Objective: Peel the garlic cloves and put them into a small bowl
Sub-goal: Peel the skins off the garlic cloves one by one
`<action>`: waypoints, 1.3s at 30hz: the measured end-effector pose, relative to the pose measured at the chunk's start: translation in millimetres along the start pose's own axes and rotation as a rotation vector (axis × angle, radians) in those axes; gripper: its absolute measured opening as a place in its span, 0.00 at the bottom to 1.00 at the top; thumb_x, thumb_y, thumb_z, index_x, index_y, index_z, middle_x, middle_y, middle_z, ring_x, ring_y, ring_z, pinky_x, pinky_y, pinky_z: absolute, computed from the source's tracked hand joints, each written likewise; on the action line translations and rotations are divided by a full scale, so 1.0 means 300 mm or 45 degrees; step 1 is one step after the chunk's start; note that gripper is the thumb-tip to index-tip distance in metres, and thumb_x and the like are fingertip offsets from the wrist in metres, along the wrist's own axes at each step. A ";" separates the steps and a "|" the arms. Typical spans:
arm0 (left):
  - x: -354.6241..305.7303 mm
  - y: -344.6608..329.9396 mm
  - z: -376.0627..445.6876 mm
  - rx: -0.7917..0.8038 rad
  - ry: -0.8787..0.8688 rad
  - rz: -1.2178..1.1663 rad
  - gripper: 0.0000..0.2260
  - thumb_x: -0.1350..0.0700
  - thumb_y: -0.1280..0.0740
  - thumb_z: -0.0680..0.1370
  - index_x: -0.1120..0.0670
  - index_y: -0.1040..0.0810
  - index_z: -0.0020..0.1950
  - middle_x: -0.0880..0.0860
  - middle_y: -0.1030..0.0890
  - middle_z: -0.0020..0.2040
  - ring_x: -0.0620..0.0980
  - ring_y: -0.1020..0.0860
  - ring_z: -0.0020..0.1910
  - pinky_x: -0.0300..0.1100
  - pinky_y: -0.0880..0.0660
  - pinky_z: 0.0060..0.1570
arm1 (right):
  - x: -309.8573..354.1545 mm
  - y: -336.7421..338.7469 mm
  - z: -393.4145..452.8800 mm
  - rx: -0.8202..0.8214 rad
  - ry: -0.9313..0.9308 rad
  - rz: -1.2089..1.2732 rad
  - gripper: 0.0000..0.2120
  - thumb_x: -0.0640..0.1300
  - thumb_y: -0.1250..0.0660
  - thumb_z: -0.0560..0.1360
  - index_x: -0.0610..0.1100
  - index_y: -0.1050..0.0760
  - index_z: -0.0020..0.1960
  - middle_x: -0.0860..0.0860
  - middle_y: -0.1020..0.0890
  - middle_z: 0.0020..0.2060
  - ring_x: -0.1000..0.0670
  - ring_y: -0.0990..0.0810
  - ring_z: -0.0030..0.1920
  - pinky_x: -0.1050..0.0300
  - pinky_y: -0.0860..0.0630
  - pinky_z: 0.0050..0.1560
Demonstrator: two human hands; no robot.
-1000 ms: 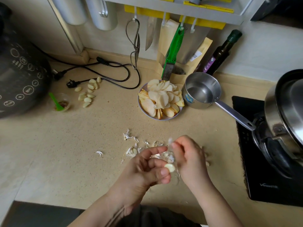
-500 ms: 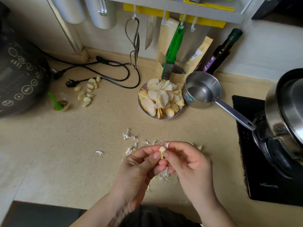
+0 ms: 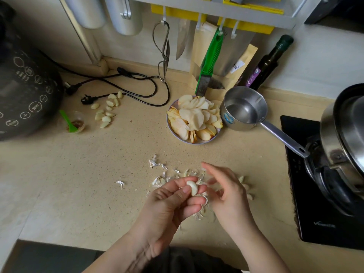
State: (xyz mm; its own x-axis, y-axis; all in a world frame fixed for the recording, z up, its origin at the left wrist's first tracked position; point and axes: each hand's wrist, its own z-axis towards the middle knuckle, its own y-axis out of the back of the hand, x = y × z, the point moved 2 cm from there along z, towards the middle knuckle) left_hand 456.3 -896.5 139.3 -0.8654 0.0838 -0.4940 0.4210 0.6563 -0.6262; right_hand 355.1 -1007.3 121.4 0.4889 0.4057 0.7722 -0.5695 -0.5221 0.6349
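Pale and smooth, a curved garlic clove (image 3: 192, 187) now looks bare, pinched between the left hand (image 3: 171, 205) thumb and fingers above the beige speckled countertop (image 3: 98, 184). The right hand (image 3: 226, 194), pinching its skin half a second ago, has pulled away with fingers loose and empty. Papery white skins (image 3: 202, 211) litter the counter below. Peeled cloves (image 3: 106, 113) lie well apart, far left.
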 end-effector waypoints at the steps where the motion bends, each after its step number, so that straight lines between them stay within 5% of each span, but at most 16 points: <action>1: 0.000 0.002 0.001 -0.011 0.011 -0.012 0.08 0.60 0.33 0.70 0.58 0.15 0.46 0.64 0.17 0.50 0.50 0.16 0.35 0.37 0.19 0.34 | 0.009 0.002 -0.006 -0.027 0.075 -0.004 0.24 0.30 0.30 0.70 0.50 0.21 0.61 0.57 0.24 0.49 0.56 0.22 0.44 0.61 0.24 0.42; 5: 0.006 0.010 0.000 -0.064 0.013 0.001 0.08 0.58 0.33 0.71 0.57 0.15 0.43 0.60 0.15 0.43 0.47 0.18 0.31 0.36 0.21 0.30 | 0.064 0.032 -0.036 -0.240 0.306 0.187 0.08 0.42 0.31 0.73 0.46 0.17 0.50 0.55 0.20 0.42 0.57 0.21 0.37 0.69 0.30 0.34; 10: 0.007 0.014 0.001 -0.168 -0.020 0.056 0.08 0.55 0.31 0.68 0.57 0.15 0.40 0.57 0.20 0.29 0.46 0.21 0.26 0.35 0.23 0.27 | 0.107 0.036 -0.053 -0.169 0.407 0.120 0.06 0.40 0.27 0.70 0.46 0.15 0.46 0.55 0.18 0.41 0.60 0.25 0.30 0.65 0.29 0.28; 22: 0.008 0.017 0.001 -0.314 -0.161 0.024 0.06 0.57 0.27 0.60 0.57 0.17 0.35 0.57 0.19 0.31 0.48 0.20 0.29 0.37 0.21 0.33 | 0.147 0.044 -0.051 -0.182 0.516 -0.153 0.02 0.39 0.28 0.68 0.42 0.16 0.38 0.52 0.18 0.34 0.54 0.22 0.29 0.59 0.24 0.28; 27: 0.004 0.007 -0.001 -0.343 -0.282 0.076 0.02 0.58 0.28 0.62 0.55 0.16 0.33 0.55 0.19 0.30 0.47 0.21 0.28 0.37 0.21 0.34 | 0.163 0.035 -0.057 -0.278 0.518 -0.288 0.09 0.44 0.34 0.71 0.43 0.19 0.35 0.52 0.20 0.32 0.53 0.22 0.29 0.60 0.26 0.30; 34: 0.014 0.009 0.002 -0.350 -0.265 0.057 0.06 0.58 0.28 0.63 0.60 0.16 0.37 0.57 0.21 0.29 0.47 0.22 0.28 0.37 0.21 0.32 | 0.170 0.022 -0.052 -0.246 0.491 -0.450 0.09 0.43 0.38 0.69 0.43 0.23 0.32 0.51 0.23 0.29 0.49 0.25 0.25 0.58 0.28 0.23; 39: 0.013 0.019 0.005 -0.205 -0.205 0.055 0.11 0.62 0.28 0.62 0.62 0.16 0.43 0.58 0.16 0.39 0.50 0.18 0.36 0.41 0.20 0.43 | 0.152 0.028 -0.039 -0.219 0.441 -0.359 0.06 0.42 0.36 0.67 0.43 0.25 0.31 0.51 0.24 0.29 0.50 0.26 0.26 0.56 0.28 0.27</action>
State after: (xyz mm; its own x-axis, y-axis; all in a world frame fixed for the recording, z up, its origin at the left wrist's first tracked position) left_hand 455.8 -893.6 132.9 -0.7874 0.0024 -0.6164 0.3969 0.7671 -0.5040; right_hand 364.9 -984.4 162.2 0.4078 0.7553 0.5130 -0.5615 -0.2355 0.7932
